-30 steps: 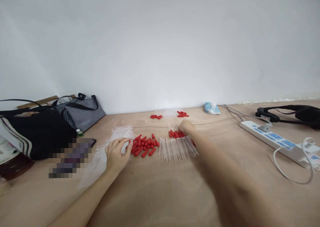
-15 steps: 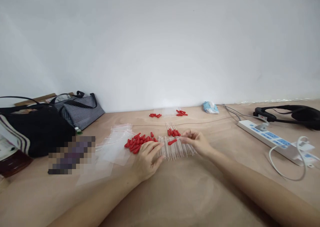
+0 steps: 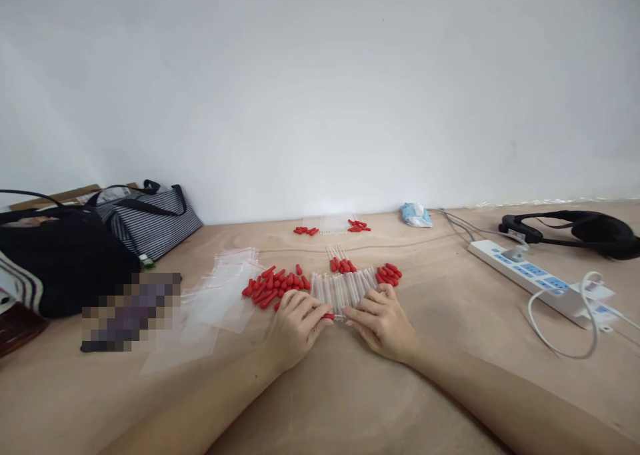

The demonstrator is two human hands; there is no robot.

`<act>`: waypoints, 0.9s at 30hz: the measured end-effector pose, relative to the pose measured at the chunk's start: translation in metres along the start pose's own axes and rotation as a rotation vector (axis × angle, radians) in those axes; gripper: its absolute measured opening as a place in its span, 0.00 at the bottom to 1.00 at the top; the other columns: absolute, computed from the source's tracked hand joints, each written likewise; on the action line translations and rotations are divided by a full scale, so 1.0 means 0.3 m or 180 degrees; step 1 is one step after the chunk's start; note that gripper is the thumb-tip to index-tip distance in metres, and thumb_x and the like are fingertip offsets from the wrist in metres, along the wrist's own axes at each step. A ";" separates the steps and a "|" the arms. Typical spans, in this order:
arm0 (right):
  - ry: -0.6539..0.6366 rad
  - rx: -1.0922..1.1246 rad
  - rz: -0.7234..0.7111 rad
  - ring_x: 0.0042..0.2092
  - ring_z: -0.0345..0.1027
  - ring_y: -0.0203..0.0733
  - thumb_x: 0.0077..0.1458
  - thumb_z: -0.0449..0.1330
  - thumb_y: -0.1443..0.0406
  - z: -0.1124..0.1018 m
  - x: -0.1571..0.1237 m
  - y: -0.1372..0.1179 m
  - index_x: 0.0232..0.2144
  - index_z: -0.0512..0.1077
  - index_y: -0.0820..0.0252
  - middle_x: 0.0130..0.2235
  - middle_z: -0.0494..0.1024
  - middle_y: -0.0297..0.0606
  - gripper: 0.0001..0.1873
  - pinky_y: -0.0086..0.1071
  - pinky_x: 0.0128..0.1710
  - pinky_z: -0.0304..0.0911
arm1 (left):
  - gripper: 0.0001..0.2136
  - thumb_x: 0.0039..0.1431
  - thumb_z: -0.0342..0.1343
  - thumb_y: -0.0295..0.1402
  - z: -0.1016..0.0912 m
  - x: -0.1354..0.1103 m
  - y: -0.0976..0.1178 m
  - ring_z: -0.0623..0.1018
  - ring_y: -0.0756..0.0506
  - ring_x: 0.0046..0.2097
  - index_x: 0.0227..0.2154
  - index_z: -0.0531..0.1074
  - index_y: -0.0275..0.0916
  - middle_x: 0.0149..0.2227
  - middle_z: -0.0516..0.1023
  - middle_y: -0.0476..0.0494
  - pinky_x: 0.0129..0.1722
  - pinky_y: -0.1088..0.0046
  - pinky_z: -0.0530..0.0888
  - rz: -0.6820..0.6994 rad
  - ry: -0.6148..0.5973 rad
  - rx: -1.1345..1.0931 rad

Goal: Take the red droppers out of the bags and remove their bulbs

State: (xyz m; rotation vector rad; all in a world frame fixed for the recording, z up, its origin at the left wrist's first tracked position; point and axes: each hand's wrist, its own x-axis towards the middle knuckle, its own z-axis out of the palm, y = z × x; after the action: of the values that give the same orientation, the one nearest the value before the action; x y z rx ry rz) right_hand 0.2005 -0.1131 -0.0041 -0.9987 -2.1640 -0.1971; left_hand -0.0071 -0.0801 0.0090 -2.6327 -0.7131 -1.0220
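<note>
A row of clear glass tubes (image 3: 343,287) lies on the wooden table (image 3: 350,388) in front of me. Left of it is a heap of red rubber caps (image 3: 273,286); smaller red groups lie behind (image 3: 343,265) and to the right (image 3: 389,273). My left hand (image 3: 295,325) and my right hand (image 3: 381,321) meet at the near edge of the tubes, fingers curled. Between the fingertips of my left hand shows a red cap (image 3: 329,315), apparently on a tube. My right hand's fingertips pinch toward the same spot.
Clear plastic bags (image 3: 220,298) lie left of the caps. Black and striped bags (image 3: 100,241) stand at the far left. Further tubes and caps (image 3: 333,227) sit by the wall, a blue packet (image 3: 415,215) beside them. A power strip (image 3: 540,281) and black headset (image 3: 575,228) are right.
Both hands have drawn back toward me and come together at the near edge of the tubes. A small group of red caps now lies to the right of the tubes.
</note>
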 end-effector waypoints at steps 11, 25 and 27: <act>0.0124 -0.0204 -0.0352 0.29 0.53 0.34 0.53 0.51 0.65 -0.012 -0.028 0.010 0.25 0.71 0.59 0.19 0.66 0.31 0.10 0.37 0.40 0.44 | 0.10 0.57 0.47 0.28 -0.060 -0.062 -0.027 0.65 0.50 0.29 0.22 0.67 0.37 0.22 0.69 0.49 0.36 0.67 0.60 0.0126 -0.0020 -0.0023; 0.0554 -0.1275 0.1517 0.34 0.65 0.39 0.51 0.50 0.66 -0.018 -0.015 0.175 0.33 0.73 0.57 0.33 0.77 0.36 0.12 0.34 0.36 0.44 | 0.12 0.55 0.45 0.32 -0.118 -0.088 -0.202 0.71 0.49 0.32 0.39 0.69 0.35 0.32 0.69 0.44 0.34 0.73 0.70 -0.1702 0.0597 0.0265; 0.0392 -0.1367 0.1591 0.34 0.65 0.39 0.51 0.50 0.66 -0.011 -0.005 0.185 0.32 0.73 0.56 0.33 0.77 0.36 0.11 0.34 0.36 0.43 | 0.14 0.52 0.46 0.34 -0.128 -0.085 -0.258 0.70 0.50 0.27 0.39 0.68 0.35 0.30 0.69 0.46 0.29 0.74 0.70 -0.2095 0.0499 0.0199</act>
State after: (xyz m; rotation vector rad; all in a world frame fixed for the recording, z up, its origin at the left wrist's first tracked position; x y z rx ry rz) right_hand 0.2425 -0.0774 -0.0114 -1.6867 -1.7271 -0.4791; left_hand -0.0852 -0.0373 0.0224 -2.2590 -1.5951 -1.3074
